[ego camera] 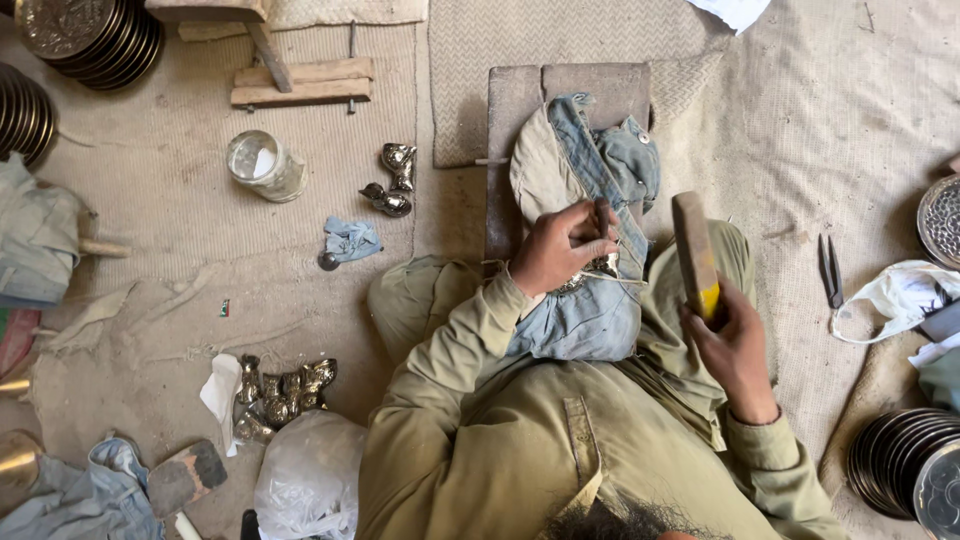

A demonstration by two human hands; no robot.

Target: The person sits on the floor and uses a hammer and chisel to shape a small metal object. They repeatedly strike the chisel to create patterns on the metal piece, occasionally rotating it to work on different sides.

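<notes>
Denim cushion (590, 310) lies on the person's lap against a wooden block (515, 110). The left hand (560, 245) pinches a small punch (602, 215) upright on a metal piece (600, 268) atop it. The right hand (735, 345) grips a wooden mallet (694, 250), raised just beside.

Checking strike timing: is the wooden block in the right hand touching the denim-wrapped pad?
Apart. Head view shows the wooden block raised in the right hand, clear beside the denim pad.
</notes>
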